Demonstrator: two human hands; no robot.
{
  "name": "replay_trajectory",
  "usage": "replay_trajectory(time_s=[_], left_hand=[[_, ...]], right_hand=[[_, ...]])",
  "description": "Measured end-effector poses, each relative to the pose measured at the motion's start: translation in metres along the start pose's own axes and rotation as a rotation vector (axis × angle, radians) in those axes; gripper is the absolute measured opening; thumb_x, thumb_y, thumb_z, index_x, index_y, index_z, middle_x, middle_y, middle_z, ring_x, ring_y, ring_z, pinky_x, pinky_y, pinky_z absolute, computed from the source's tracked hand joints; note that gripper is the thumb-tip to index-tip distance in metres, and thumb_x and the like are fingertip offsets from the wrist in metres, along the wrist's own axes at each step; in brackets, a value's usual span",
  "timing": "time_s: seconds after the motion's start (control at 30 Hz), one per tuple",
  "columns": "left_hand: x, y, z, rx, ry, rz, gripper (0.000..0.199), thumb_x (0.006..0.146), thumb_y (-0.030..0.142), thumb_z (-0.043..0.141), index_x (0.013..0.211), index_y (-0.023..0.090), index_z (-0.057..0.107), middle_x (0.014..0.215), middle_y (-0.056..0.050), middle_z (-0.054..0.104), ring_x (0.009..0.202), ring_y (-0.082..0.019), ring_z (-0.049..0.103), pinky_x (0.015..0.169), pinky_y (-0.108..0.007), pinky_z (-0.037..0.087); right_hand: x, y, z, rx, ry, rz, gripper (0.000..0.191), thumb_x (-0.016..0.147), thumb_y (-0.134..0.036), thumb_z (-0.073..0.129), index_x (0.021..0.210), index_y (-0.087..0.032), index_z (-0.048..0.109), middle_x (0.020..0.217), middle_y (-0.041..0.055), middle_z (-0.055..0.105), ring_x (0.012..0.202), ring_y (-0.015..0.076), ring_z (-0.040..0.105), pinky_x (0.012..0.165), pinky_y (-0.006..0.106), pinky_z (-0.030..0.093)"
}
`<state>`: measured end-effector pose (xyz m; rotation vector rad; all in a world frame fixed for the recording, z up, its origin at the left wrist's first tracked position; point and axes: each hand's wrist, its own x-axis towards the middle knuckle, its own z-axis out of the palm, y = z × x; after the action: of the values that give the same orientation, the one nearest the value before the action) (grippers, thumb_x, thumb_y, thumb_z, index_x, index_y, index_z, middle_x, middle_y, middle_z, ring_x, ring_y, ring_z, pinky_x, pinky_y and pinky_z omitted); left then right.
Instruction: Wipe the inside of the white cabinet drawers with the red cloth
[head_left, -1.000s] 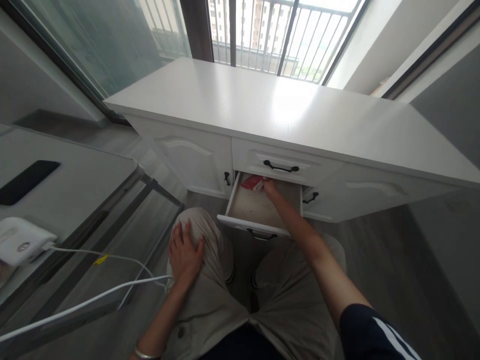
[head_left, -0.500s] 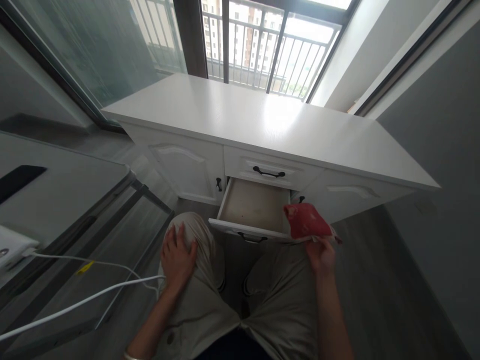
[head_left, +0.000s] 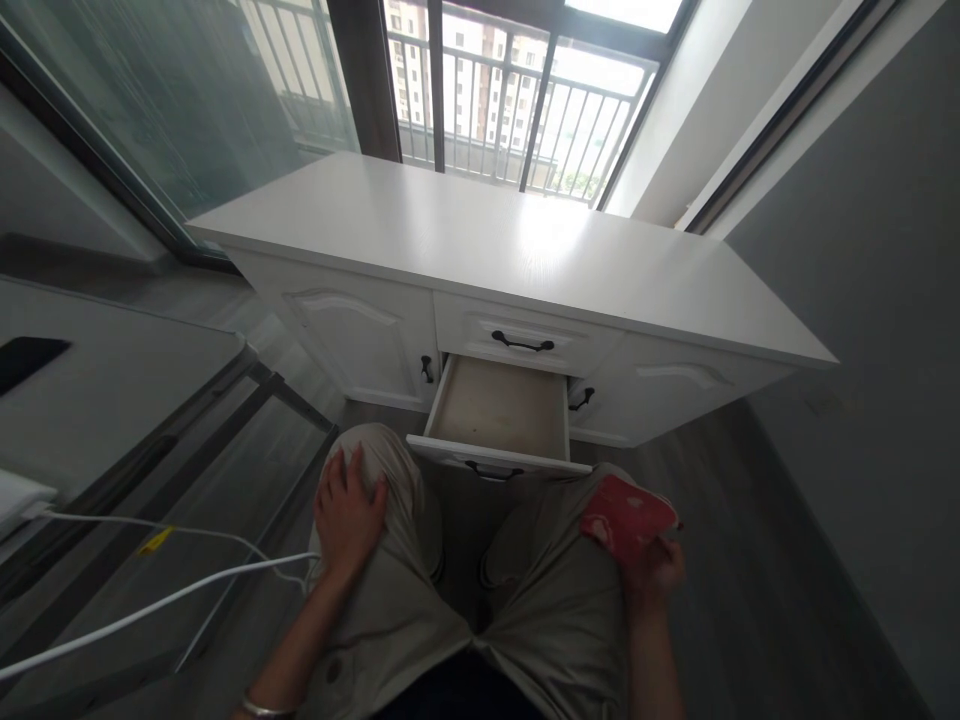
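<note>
My right hand (head_left: 654, 572) grips a red cloth (head_left: 628, 518) with pale patches, held over my right knee. Part of the fingers is hidden behind the cloth. My left hand (head_left: 351, 515) lies flat on my left knee with its fingers spread. Between and beyond my knees, a white drawer (head_left: 499, 408) is pulled out, and its pale bottom shows a small dark speck. A dark handle (head_left: 493, 472) is fixed to its front. Above it, the upper drawer (head_left: 525, 343) of the white cabinet (head_left: 450, 220) is closed.
At my left stands a table (head_left: 135, 370) with a dark flat object (head_left: 30, 360) on it. White cables (head_left: 172, 607) run from there towards my left leg, one with a yellow tag (head_left: 156, 541). Behind the cabinet is a window (head_left: 495, 100); a grey wall (head_left: 862, 450) rises at right.
My right hand has drawn the red cloth back from beside the open drawer to over my right knee. My left hand stays on the left knee. The view has shifted slightly.
</note>
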<state>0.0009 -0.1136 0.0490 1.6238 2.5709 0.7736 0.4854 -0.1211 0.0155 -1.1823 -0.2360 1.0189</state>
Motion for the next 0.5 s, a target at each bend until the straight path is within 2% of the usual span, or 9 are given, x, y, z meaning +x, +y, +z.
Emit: replay_trajectory(time_s=[0.1,0.2,0.27,0.33,0.37,0.43,0.5], left_hand=[[0.001,-0.001,-0.001,-0.012,0.000,0.007,0.068,0.101,0.044,0.047,0.161,0.015,0.041,0.168,-0.022,0.036,0.156,-0.037,0.032,0.123,-0.058,0.033],[-0.006,0.002,0.000,-0.085,0.024,0.055,0.061,0.101,0.044,0.047,0.156,0.016,0.048,0.165,-0.021,0.040,0.156,-0.035,0.033,0.125,-0.058,0.031],[-0.017,0.011,0.006,-0.189,0.025,0.092,0.056,0.101,0.043,0.047,0.150,0.017,0.054,0.162,-0.020,0.045,0.153,-0.034,0.037,0.126,-0.057,0.031],[-0.033,0.026,0.018,-0.338,-0.038,0.107,0.052,0.101,0.045,0.048,0.145,0.019,0.057,0.157,-0.018,0.051,0.149,-0.031,0.044,0.125,-0.055,0.035],[-0.041,0.035,0.027,-0.425,-0.115,0.101,0.051,0.101,0.045,0.048,0.144,0.020,0.057,0.154,-0.017,0.054,0.146,-0.029,0.048,0.125,-0.053,0.036],[-0.056,0.052,0.049,-0.597,-0.359,0.043,0.050,0.100,0.045,0.050,0.143,0.019,0.058,0.147,-0.015,0.061,0.141,-0.027,0.055,0.123,-0.050,0.039],[-0.064,0.068,0.074,-0.696,-0.644,-0.149,0.048,0.095,0.042,0.061,0.135,0.017,0.063,0.142,-0.015,0.066,0.139,-0.027,0.058,0.122,-0.046,0.040]], right_hand=[[0.001,0.000,0.001,0.012,-0.018,0.040,0.026,0.070,-0.043,0.058,0.087,-0.040,0.079,0.095,0.0039,0.081,0.090,0.0266,0.079,0.076,0.045,0.068],[0.002,0.002,-0.001,-0.011,-0.045,-0.001,0.026,0.073,-0.045,0.058,0.087,-0.038,0.078,0.095,0.0044,0.080,0.089,0.0273,0.079,0.078,0.048,0.068],[0.004,0.004,-0.003,-0.024,-0.058,-0.029,0.024,0.073,-0.045,0.058,0.085,-0.037,0.077,0.094,0.0042,0.080,0.088,0.0277,0.079,0.078,0.050,0.067],[0.006,0.007,-0.005,-0.034,-0.061,-0.051,0.022,0.073,-0.045,0.058,0.082,-0.036,0.076,0.093,0.0039,0.080,0.087,0.0284,0.079,0.078,0.051,0.067],[0.006,0.008,-0.005,-0.042,-0.063,-0.059,0.022,0.073,-0.046,0.057,0.081,-0.036,0.075,0.093,0.0039,0.079,0.087,0.0289,0.078,0.078,0.052,0.066],[0.007,0.009,-0.005,-0.065,-0.073,-0.077,0.022,0.074,-0.047,0.057,0.081,-0.037,0.075,0.095,0.0040,0.080,0.089,0.0298,0.078,0.080,0.053,0.066],[0.007,0.008,-0.003,-0.071,-0.077,-0.083,0.022,0.073,-0.048,0.057,0.082,-0.037,0.075,0.095,0.0042,0.080,0.090,0.0299,0.078,0.081,0.053,0.065]])
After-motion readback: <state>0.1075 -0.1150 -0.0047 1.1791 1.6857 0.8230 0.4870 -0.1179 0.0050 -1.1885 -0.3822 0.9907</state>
